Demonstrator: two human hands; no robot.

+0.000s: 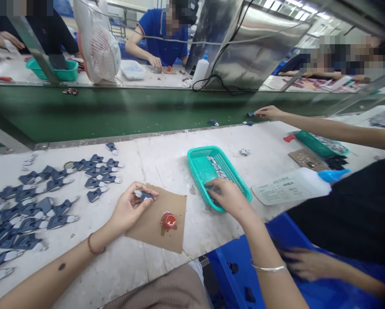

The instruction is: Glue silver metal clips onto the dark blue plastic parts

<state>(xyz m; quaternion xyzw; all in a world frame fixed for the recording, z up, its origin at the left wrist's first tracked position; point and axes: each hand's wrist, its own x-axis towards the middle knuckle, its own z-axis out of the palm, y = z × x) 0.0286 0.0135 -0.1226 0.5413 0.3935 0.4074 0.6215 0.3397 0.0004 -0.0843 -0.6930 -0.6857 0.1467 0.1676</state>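
Note:
My left hand [132, 206] is closed around a small dark blue plastic part [144, 195] with a pale tip, held above a piece of brown cardboard [178, 237]. On that cardboard stands a small jar of red liquid [169, 220]. My right hand [227, 195] reaches down into a turquoise plastic basket [192, 165], its fingers bent together among small parts. What its fingertips pinch is hidden. Small white-and-metal pieces [215, 166] lie in the basket's far end. To the left of my left hand, many similar blue parts [55, 184] with pale tips are spread on the white table [160, 159].
A white bottle with a blue cap [289, 186] lies right of the basket. Beyond the table runs a green conveyor belt [131, 111]. At right, a co-worker's hand [270, 112] holds a blue part over it. A blue crate [231, 270] sits below the table edge.

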